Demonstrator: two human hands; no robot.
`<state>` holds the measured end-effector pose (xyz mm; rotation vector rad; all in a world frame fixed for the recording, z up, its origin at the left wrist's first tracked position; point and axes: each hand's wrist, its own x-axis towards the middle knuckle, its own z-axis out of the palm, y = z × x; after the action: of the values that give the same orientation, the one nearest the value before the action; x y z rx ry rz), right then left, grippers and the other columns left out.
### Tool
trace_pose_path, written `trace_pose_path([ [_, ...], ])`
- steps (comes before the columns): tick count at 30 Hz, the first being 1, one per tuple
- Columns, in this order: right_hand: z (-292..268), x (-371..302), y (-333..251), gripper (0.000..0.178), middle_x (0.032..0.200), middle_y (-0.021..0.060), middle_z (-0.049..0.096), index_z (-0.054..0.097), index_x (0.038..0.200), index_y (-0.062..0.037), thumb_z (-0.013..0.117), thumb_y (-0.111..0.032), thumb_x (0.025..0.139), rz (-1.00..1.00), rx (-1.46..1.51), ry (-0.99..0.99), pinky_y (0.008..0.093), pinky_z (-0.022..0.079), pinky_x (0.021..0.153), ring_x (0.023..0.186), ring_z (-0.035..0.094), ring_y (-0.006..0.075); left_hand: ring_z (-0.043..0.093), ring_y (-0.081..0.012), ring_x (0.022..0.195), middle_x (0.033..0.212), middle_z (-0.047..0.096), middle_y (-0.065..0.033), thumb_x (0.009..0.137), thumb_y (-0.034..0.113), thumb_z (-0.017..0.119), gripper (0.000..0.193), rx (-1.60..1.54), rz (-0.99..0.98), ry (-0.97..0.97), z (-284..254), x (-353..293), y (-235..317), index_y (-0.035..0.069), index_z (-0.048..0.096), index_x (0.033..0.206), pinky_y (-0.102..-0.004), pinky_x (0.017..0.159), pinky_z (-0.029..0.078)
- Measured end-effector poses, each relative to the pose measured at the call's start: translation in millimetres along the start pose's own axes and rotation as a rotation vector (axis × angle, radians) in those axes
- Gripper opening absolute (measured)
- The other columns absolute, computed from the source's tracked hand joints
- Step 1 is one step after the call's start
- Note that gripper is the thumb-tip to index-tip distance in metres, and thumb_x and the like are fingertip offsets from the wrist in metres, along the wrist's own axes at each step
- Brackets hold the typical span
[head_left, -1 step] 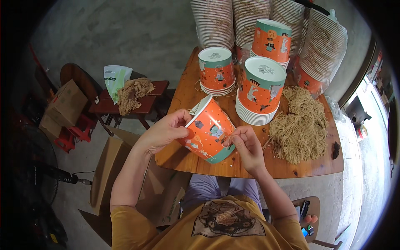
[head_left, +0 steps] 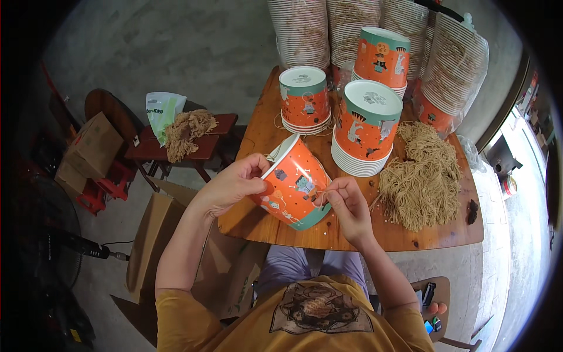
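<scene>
Over the near edge of the wooden table, an orange paper bucket [head_left: 296, 186] with a white rim, a green base band and cartoon figures is tilted on its side, mouth toward the upper left. My left hand [head_left: 239, 180] is closed on its rim. The fingers of my right hand [head_left: 349, 206] pinch a thin tan cord [head_left: 320, 199] against the bucket's lower right side. A large tangle of tan cords [head_left: 423, 182] lies right of that hand. Just beyond stands a stack of upturned matching buckets [head_left: 369, 126].
More upturned buckets [head_left: 305, 100] and another stack [head_left: 382, 58] stand farther back on the table [head_left: 270, 226]. Behind them rise tall plastic-wrapped stacks [head_left: 454, 70]. Left are a red bench [head_left: 220, 124] with more cords and an open cardboard box [head_left: 155, 240].
</scene>
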<state>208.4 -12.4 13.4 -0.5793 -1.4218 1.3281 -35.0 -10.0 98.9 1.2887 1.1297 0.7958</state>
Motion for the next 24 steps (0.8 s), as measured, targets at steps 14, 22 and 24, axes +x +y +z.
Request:
trace_pose_path([
  [14, 13, 4, 0, 0.01, 0.107, 0.01, 0.064, 0.045, 0.1, -0.0031, 0.045, -0.012, 0.098, -0.118, -0.159, 0.018, 0.0296, 0.044, 0.088, 0.097, 0.056, 0.0133, 0.056, -0.007, 0.071, 0.079, 0.058, 0.0012, 0.079, 0.005, 0.061, 0.014, 0.059, -0.08, -0.064, 19, 15, 8, 0.003, 0.06, 0.092, -0.0236, 0.066, 0.048],
  [22, 10, 7, -4, 0.008, 0.104, 0.0146, 0.063, 0.041, 0.099, -0.0031, 0.047, -0.006, 0.094, -0.644, -0.868, -0.085, 0.0311, 0.048, 0.079, 0.088, 0.059, 0.0235, 0.054, -0.0057, 0.07, 0.08, 0.057, 0.0014, 0.08, 0.002, 0.06, 0.012, 0.081, -0.068, -0.126, 26, 17, 7, 0.002, 0.059, 0.092, -0.0221, 0.064, 0.047],
  [24, 9, 0, 2, 0.009, 0.094, 0.0131, 0.064, 0.042, 0.1, -0.0025, 0.047, -0.007, 0.095, -0.302, -0.649, -0.071, 0.0287, 0.049, 0.066, 0.07, 0.058, 0.0177, 0.054, -0.0056, 0.071, 0.08, 0.057, 0.0012, 0.08, 0.002, 0.06, 0.012, 0.076, -0.065, -0.128, 29, 17, 8, 0.001, 0.058, 0.092, -0.0219, 0.064, 0.047],
])
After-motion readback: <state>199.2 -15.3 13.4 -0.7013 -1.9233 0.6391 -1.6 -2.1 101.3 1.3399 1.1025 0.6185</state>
